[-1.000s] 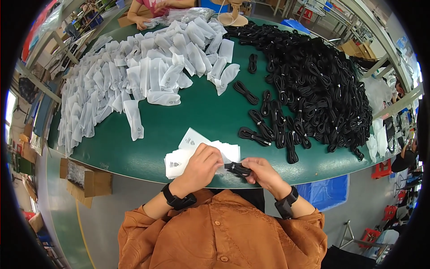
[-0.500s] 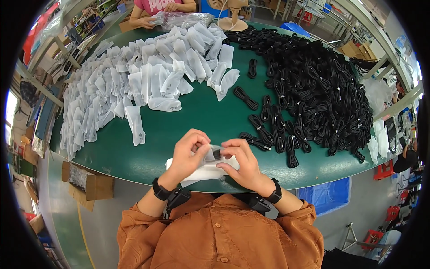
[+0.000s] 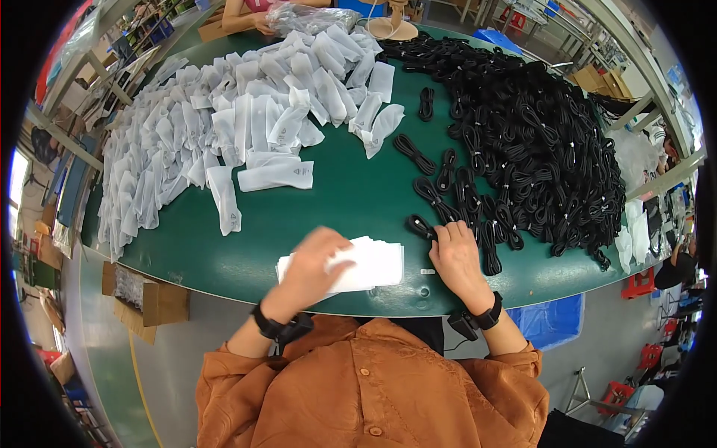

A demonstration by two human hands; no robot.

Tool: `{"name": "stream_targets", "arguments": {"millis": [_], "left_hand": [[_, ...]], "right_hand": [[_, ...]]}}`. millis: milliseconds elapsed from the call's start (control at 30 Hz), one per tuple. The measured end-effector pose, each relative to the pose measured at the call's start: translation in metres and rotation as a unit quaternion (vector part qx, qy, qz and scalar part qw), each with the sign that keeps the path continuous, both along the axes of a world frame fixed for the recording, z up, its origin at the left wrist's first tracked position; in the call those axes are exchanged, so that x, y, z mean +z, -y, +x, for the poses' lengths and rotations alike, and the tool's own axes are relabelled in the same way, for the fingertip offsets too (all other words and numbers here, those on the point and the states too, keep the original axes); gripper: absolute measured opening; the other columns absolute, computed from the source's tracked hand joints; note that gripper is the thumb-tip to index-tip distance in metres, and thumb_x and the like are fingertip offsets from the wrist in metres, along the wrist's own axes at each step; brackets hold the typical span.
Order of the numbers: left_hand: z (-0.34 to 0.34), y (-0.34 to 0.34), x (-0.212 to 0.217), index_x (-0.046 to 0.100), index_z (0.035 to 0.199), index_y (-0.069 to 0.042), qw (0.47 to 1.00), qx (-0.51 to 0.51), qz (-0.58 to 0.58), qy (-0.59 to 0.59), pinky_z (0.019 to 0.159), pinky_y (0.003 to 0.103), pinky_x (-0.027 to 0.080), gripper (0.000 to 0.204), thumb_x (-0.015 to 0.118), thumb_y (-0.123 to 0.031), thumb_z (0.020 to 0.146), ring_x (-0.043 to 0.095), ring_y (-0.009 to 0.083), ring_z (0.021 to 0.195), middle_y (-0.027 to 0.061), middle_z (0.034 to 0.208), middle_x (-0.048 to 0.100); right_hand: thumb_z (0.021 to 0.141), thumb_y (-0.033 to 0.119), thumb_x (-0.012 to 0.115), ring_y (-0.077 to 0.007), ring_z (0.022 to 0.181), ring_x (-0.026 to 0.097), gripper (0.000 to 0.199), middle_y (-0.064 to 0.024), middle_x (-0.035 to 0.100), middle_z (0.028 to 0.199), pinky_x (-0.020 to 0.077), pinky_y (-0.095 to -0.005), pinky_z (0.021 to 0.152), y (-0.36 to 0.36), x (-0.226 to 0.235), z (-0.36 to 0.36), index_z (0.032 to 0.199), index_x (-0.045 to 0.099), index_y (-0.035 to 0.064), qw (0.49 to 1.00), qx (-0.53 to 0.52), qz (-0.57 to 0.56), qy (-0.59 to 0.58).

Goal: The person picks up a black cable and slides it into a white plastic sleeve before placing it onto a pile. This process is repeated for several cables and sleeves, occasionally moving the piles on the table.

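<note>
**Bagging Station: Hand and Material Layout**

The left hand (image 3: 314, 261) is laid palm-down on a flat stack of white sleeves (image 3: 370, 265) at the near edge of the green counter (image 3: 336, 201); its grip is seen pressed loosely onto the top sleeve, fingers curled, though whether a sleeve is pinched cannot be told. The right hand (image 3: 455, 254) is reached to 1 o'clock of the stack, with its fingertips closed on a coiled black cable (image 3: 422, 225) at the near fringe of the cable heap (image 3: 538, 149).

The stack is kept between both hands, presumably so that sleeve and cable meet with little travel. The cables are matte, rubbery, wound into short tied bundles, and massed from 12 to 3 o'clock. Filled white pouches (image 3: 224, 127), soft, semi-opaque and oblong, are spread from 9 to 12 o'clock. At the far edge, another person's hands (image 3: 258, 21) are seen with a clear bag.
</note>
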State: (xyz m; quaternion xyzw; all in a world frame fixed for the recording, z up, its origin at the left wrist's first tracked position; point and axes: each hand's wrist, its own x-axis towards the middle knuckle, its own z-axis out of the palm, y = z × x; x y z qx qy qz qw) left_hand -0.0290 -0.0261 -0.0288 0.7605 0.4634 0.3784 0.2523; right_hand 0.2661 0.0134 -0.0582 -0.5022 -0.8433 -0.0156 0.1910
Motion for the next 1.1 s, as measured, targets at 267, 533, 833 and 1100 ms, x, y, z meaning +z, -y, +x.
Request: {"name": "stream_targets", "arguments": {"millis": [267,533,833,1100], "left_hand": [[0.031,0.015,-0.042,0.062,0.093,-0.002,0.992,0.022,0.058,-0.106,0.068,0.035,0.051,0.016,0.073,-0.005,0.083,0.061,0.0301,0.083,0.0097,0.091,0.059],[0.026,0.017,-0.035,0.061,0.089,-0.001,0.984,0.068,-0.146,0.078,0.066,0.031,0.049,0.008,0.068,0.001,0.086,0.059,0.0208,0.078,0.0089,0.089,0.06],[0.028,0.013,-0.023,0.061,0.089,-0.004,0.997,-0.05,0.057,0.008,0.076,0.035,0.047,0.012,0.071,0.001,0.082,0.058,0.0241,0.091,0.0071,0.099,0.063],[0.019,-0.003,-0.007,0.062,0.089,-0.005,0.997,0.018,0.007,0.072,0.077,0.032,0.045,0.012,0.071,-0.001,0.082,0.056,0.0226,0.095,0.0057,0.102,0.063]], "right_hand": [[0.087,0.005,0.069,-0.0343,0.078,0.063,0.034,-0.0157,0.063,0.094,0.0509,-0.0421,0.069,0.035,0.012,-0.027,0.12,0.063,0.003,0.937,0.073,-0.149,-0.306],[0.09,0.01,0.068,-0.0334,0.074,0.064,0.033,-0.0137,0.063,0.095,0.0513,-0.0394,0.066,0.043,0.022,-0.021,0.123,0.062,0.0075,0.956,0.168,-0.187,-0.152],[0.087,0.002,0.068,-0.0265,0.073,0.061,0.034,-0.0105,0.059,0.089,0.05,-0.0344,0.064,0.038,0.002,-0.037,0.121,0.066,0.0082,0.746,0.074,-0.492,-0.443],[0.085,-0.002,0.07,-0.0274,0.081,0.061,0.038,-0.0147,0.055,0.109,0.0526,-0.0311,0.07,0.025,0.02,-0.047,0.121,0.064,0.007,0.924,0.285,-0.094,-0.237]]}}
